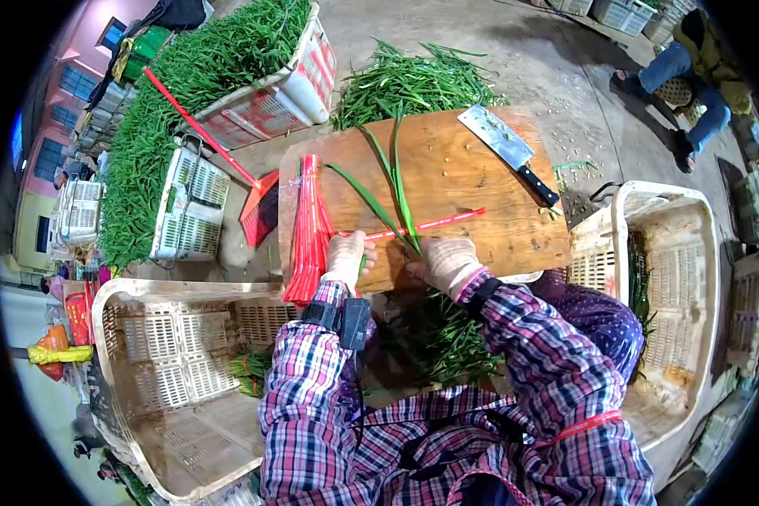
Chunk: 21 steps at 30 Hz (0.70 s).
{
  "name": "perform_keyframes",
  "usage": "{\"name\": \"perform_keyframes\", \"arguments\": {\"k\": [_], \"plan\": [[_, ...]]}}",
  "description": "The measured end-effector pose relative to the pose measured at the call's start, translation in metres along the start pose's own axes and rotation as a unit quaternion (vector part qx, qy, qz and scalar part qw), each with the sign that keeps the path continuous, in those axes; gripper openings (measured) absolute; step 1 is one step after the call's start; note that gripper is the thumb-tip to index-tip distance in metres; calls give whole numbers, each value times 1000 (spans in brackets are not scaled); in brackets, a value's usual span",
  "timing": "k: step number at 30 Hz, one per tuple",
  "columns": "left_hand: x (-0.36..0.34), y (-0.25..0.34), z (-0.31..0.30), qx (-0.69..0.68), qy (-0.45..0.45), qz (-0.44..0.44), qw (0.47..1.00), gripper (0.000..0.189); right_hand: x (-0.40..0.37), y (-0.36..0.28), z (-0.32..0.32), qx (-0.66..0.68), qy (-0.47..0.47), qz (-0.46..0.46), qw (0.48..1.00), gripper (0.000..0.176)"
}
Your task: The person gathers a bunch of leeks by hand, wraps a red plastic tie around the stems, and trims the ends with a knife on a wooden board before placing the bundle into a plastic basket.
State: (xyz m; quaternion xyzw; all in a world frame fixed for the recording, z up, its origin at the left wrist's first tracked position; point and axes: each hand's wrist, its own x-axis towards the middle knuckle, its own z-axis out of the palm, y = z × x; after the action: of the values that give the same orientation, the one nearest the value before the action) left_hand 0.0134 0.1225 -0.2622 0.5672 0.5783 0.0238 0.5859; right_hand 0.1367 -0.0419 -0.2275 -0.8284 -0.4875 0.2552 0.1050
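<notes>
My left hand [347,260], in a pale glove, is at the near left of the wooden board [506,219]. Its fingers curl at one end of a red printed strip [438,223], which stretches right across the board. My right hand [449,263], gloved too, closes around the lower ends of a few long green leaves [395,173] that fan away from me over the strip. Its fingertips are partly hidden. Left of my left hand lies a thick bundle of red strips [309,223]. A cleaver [502,142] with a black handle rests at the board's far right.
Cut greens [417,80] are heaped beyond the board. Crates of greens [190,202] and a red dustpan [257,207] stand at left. Large plastic crates flank me at left [181,287] and right [708,253]. Another person [700,93] sits at far right.
</notes>
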Motion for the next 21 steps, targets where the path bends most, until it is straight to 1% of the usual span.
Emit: {"name": "perform_keyframes", "arguments": {"k": [1, 2, 3, 5, 7, 9, 11, 13, 15, 16, 17, 18, 19, 20, 21], "plan": [[1, -1, 1, -11, 2, -5, 1000, 33, 5, -1, 8, 1, -1, 22, 1000, 43], [3, -1, 2, -14, 7, -12, 1000, 32, 13, -2, 15, 11, -7, 75, 997, 34], [3, -1, 3, -17, 4, -11, 1000, 32, 10, -1, 15, 7, -7, 77, 997, 34], [3, 1, 3, -43, 0, -44, 998, 31, 3, 0, 16, 22, 67, 102, 992, 29], [2, 1, 4, -56, 1, -43, 998, 30, -1, -2, 13, 29, 70, 121, 990, 29], [4, 1, 7, -81, 4, -47, 996, 28, -9, -2, 12, 52, 77, 176, 980, 30], [11, -1, 4, -66, -6, -54, 996, 30, -12, -2, 15, 59, 80, 200, 975, 33], [18, -9, -1, -105, -79, -35, 991, 35, -17, -2, 13, 115, 81, 188, 972, 34], [18, -3, -3, -60, -56, -49, 995, 40, -16, -4, 7, 139, 65, 204, 967, 33], [37, -14, -12, -71, -104, -43, 991, 45, -7, -4, 7, 152, 42, 196, 968, 31], [47, -19, -23, -57, -116, -31, 991, 50, -1, -2, 12, 148, 50, 183, 971, 31], [42, -12, -20, -38, -111, -31, 993, 51, -5, -7, -6, 159, 17, 177, 971, 31], [32, 3, -22, -20, -99, -28, 995, 52, -1, -8, -5, 161, 24, 167, 972, 32], [29, 11, -25, 24, -99, -23, 994, 54, -3, -8, -14, 159, 29, 137, 977, 34], [27, 19, -29, 67, -95, -15, 993, 56, -1, -7, -16, 136, 51, 101, 984, 40]]}}
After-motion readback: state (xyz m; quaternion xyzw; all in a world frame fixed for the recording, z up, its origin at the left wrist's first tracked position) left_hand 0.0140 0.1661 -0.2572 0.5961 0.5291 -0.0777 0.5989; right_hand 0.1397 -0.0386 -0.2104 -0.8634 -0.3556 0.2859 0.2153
